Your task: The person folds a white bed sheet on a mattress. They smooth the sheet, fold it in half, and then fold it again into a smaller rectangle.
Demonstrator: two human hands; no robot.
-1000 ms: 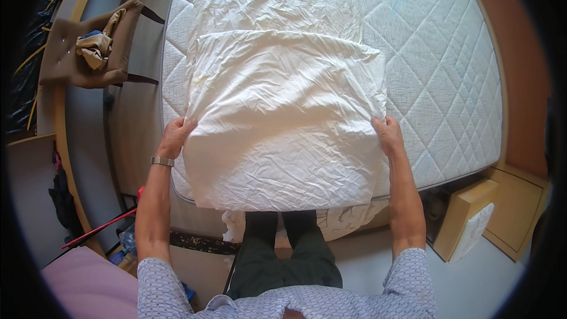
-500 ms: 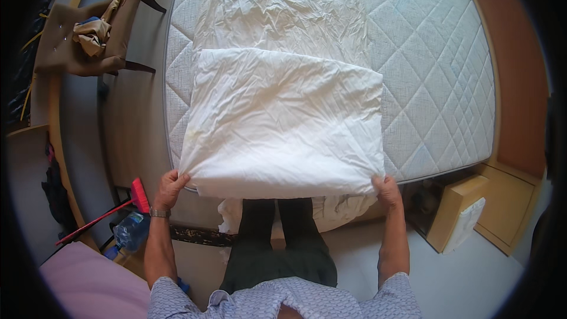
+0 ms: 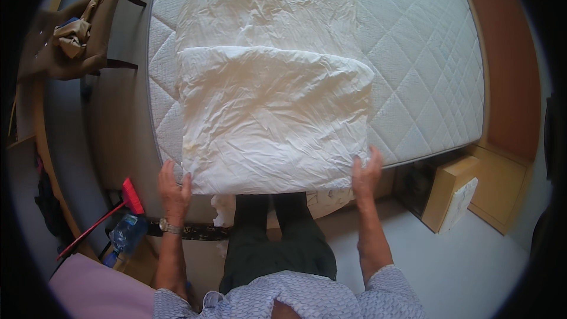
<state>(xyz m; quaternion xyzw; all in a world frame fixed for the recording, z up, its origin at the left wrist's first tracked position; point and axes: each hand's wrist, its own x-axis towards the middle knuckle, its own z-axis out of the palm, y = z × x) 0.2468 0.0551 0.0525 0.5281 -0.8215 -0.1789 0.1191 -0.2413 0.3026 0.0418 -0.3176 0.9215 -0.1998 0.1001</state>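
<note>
A white wrinkled sheet (image 3: 271, 124) lies folded back over itself on the quilted mattress (image 3: 419, 65), its near edge along the foot of the bed. My left hand (image 3: 174, 190) is at the near left corner of the folded part, fingers stretched out and apart, gripping nothing. At the opposite corner, my right hand (image 3: 366, 172) also has its fingers spread, thumb and fingertips beside or lightly touching the cloth. The single layer of the sheet runs on toward the far end of the mattress.
At the far left stands a brown chair (image 3: 94, 29) with a crumpled beige cloth (image 3: 74, 38) on it. A red broom (image 3: 133, 196) and a clear water bottle (image 3: 127, 233) are at lower left, near a pink surface (image 3: 97, 289). A wooden box (image 3: 452, 186) stands right of the bed's foot.
Both hands have let go of the sheet's near corners and opened. The folded part now lies down on the bed, and the whole view has shifted slightly.
</note>
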